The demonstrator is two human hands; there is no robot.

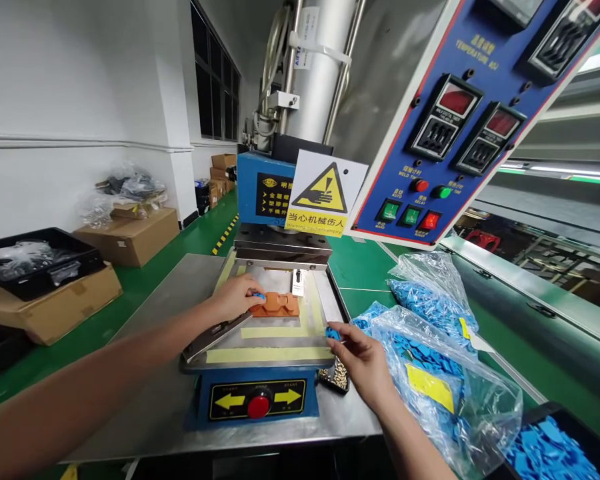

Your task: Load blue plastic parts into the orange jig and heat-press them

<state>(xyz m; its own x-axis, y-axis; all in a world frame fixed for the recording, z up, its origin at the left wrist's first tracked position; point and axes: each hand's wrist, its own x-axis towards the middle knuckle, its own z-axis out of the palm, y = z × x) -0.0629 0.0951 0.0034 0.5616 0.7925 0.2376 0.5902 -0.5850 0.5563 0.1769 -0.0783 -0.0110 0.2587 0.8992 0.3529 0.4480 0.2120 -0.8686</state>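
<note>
Left hand (234, 297): thumb and fingertips pinching a small blue piece (260, 297) at the left end of an orange fixture (280, 306), which sits on the taped machine bed (270, 357). Right hand (364, 359): thumb and forefinger pinching a second blue piece (333, 333) near the bed's right edge. One white block (298, 284), behind the fixture's right end. One tray of brass-coloured parts (337, 375), beside the bed's front right corner. One red button (258, 406), between two yellow arrows. Clear bags of blue pieces (430, 387), right. One warning sign (325, 193), above.
</note>
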